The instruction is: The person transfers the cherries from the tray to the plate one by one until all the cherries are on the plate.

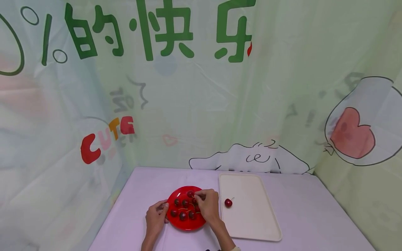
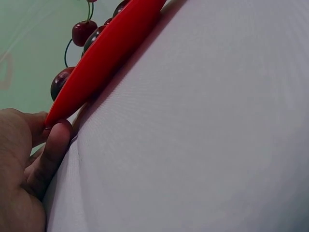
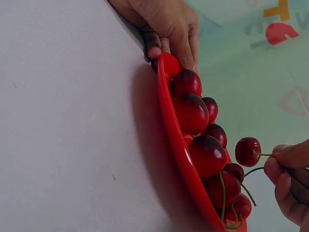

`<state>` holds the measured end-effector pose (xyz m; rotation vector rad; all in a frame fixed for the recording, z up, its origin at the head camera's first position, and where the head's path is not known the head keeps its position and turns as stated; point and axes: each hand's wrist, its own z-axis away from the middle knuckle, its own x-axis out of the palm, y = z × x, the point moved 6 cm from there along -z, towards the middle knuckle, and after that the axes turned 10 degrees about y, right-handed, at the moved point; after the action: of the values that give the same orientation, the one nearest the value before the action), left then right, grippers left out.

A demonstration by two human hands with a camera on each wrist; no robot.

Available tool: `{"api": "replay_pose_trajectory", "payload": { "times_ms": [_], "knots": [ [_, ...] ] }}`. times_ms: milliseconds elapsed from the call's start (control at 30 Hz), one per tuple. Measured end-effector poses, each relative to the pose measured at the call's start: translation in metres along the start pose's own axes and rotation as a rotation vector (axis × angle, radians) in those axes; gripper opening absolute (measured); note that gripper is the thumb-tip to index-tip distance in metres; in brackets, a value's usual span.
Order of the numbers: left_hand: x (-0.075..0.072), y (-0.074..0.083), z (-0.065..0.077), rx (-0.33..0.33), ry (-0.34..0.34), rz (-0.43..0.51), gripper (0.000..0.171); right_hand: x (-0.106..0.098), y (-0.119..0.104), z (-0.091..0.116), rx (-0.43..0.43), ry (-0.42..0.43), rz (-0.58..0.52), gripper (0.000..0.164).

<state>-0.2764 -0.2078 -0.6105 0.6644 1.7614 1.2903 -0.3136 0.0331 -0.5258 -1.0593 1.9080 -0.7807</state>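
A round red plate (image 1: 187, 228) holding several dark red cherries (image 1: 183, 215) is on the table. My left hand (image 1: 155, 218) grips the plate's left rim between thumb and fingers, which also shows in the left wrist view. My right hand (image 1: 208, 205) is over the plate's right side and pinches one cherry (image 3: 247, 152) by its green stem, just above the other cherries. Right of the plate lies a cream rectangular tray (image 1: 251, 223) with a single stemmed cherry (image 1: 228, 203) near its left edge.
A pale lilac cloth covers the table (image 1: 307, 216). Printed curtains (image 1: 201, 104) hang behind the table and at both sides. A small dark object (image 1: 208, 250) is cut off at the bottom edge of the head view.
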Motion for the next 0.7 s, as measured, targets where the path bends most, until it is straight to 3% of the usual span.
{"api": "replay_pose_trajectory", "payload": {
  "times_ms": [400,700],
  "knots": [
    [0.003,-0.007,-0.001,-0.016,-0.001,-0.007,0.032,0.004,0.001,0.005,-0.001,-0.062,0.027,0.012],
    [0.002,-0.006,-0.002,-0.014,-0.001,-0.008,0.032,0.013,-0.001,0.005,-0.059,-0.098,0.046,0.011]
  ]
}}
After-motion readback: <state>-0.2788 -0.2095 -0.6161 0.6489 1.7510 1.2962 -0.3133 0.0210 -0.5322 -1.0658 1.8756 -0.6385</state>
